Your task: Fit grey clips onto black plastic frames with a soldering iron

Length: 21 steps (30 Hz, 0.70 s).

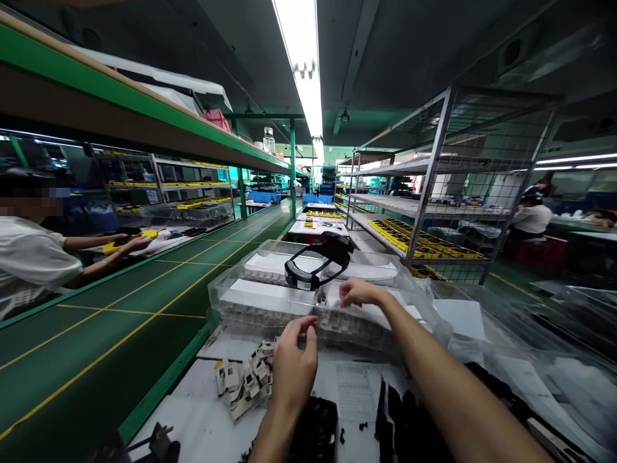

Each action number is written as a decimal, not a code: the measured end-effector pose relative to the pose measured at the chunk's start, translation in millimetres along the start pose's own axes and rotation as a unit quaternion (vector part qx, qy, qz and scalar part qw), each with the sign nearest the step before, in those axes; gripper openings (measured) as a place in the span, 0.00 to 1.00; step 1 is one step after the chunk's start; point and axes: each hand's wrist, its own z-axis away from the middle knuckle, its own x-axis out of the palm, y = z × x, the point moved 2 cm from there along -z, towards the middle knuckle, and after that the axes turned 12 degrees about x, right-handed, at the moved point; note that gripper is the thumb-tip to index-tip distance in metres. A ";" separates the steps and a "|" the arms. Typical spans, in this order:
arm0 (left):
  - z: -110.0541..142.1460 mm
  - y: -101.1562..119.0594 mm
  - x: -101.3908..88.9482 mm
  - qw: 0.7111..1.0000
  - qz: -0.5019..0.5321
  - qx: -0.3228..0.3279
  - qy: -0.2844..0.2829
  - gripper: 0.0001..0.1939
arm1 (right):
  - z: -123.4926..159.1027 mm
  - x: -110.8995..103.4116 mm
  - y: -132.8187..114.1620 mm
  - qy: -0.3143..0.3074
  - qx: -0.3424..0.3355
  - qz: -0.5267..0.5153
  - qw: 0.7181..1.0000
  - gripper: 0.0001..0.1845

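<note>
My left hand hovers above the front of the work table, its thumb and forefinger apart and nothing visible between them. Beside it lies a loose pile of small beige plastic parts. My right hand reaches over a clear plastic tray of small pale parts, partly covered by white sheets. Its fingers are curled together with the tips bent down, and whatever they may hold is hidden. A black headset with a strap rests on the trays just beyond my hands.
A green conveyor belt with yellow lines runs along the left. Across it a co-worker handles a yellow part. A metal rack stands on the right. Black parts lie near my left wrist. A green-edged shelf hangs overhead.
</note>
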 end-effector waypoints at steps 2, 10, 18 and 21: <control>-18.1 5.2 11.1 0.998 0.014 0.042 -0.036 0.12 | 23.1 -31.1 7.1 0.060 -0.011 -0.010 0.998 0.11; -83.0 -18.5 86.4 0.981 -0.031 0.026 -0.190 0.06 | 71.7 -124.4 34.7 0.381 0.019 -0.003 0.925 0.11; -106.4 -30.5 126.0 0.918 -0.224 -0.094 -0.313 0.15 | -19.0 -42.6 57.6 0.241 0.083 -0.063 0.965 0.14; -112.7 -34.4 130.5 0.879 -0.281 -0.127 -0.363 0.16 | -32.4 -28.0 51.7 0.178 0.073 -0.132 0.972 0.14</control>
